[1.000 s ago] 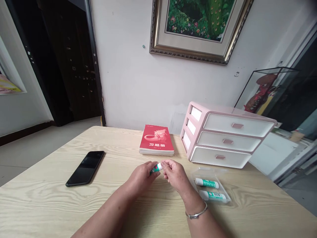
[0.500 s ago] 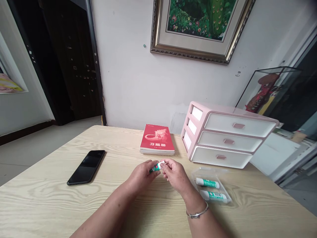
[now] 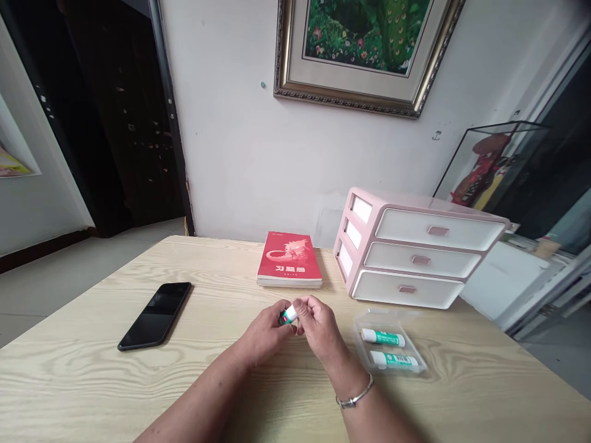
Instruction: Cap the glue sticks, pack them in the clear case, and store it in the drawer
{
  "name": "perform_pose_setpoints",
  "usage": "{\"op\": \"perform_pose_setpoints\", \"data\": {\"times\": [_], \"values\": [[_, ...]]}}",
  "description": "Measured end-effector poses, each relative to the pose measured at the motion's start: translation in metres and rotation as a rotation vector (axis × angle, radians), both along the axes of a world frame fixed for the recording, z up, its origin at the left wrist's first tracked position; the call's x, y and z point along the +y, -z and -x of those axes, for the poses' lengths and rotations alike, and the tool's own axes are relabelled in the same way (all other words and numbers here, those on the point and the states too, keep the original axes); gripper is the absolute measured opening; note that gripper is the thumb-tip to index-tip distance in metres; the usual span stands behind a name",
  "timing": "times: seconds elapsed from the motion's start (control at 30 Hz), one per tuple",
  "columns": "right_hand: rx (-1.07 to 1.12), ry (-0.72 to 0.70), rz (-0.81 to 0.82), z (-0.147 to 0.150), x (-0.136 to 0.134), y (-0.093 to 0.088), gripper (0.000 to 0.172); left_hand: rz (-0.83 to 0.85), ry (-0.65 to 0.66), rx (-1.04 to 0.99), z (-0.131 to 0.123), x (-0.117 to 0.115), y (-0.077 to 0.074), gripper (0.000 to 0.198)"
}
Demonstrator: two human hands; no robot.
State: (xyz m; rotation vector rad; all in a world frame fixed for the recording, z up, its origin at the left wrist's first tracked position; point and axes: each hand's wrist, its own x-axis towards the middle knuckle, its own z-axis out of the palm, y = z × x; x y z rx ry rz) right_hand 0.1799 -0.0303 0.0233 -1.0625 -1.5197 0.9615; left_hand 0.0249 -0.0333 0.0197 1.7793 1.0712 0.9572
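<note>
A green and white glue stick (image 3: 287, 316) is held between my two hands above the table, in front of the red book (image 3: 289, 257). My left hand (image 3: 265, 334) is closed around its green-labelled body. At the white end, the fingers and thumb of my right hand (image 3: 318, 326) are pinched on the glue stick, covering its tip. To the right lies a clear plastic case (image 3: 364, 354) with its lid open. Two more glue sticks of the same look, an upper one (image 3: 383, 338) and a lower one (image 3: 394, 360), lie in it.
On the left of the wooden table (image 3: 92, 381) lies a black phone (image 3: 156, 315). A pink and white three-drawer box (image 3: 420, 259) stands at the back right, against the wall. A framed picture (image 3: 351, 92) hangs above, and a glass case (image 3: 489, 163) stands behind the drawers.
The glue stick has turned slightly in my hands, its white end tipping upward under my right fingers. The whole view has shifted a little, so the table things sit slightly farther left.
</note>
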Motion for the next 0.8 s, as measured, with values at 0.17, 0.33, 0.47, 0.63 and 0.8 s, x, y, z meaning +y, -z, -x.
{"op": "perform_pose_setpoints", "data": {"times": [0.17, 0.33, 0.47, 0.63, 0.8], "values": [[0.104, 0.041, -0.013, -0.003, 0.002, 0.001, 0.047, 0.178, -0.03, -0.27, 0.008, -0.002, -0.01, 0.046], [0.026, 0.052, 0.042, 0.0, 0.005, 0.007, 0.048, 0.249, -0.15, -0.31, 0.011, 0.005, -0.002, 0.061], [-0.044, 0.04, 0.03, 0.005, 0.002, 0.008, 0.049, 0.306, -0.17, -0.459, 0.01, 0.008, 0.002, 0.055], [-0.037, 0.031, 0.034, 0.008, 0.0, 0.009, 0.049, 0.259, -0.187, -0.543, 0.006, 0.004, 0.002, 0.047], [-0.024, 0.025, -0.004, 0.008, 0.0, 0.01, 0.047, 0.21, -0.169, -0.524, 0.0, 0.0, 0.004, 0.046]]}}
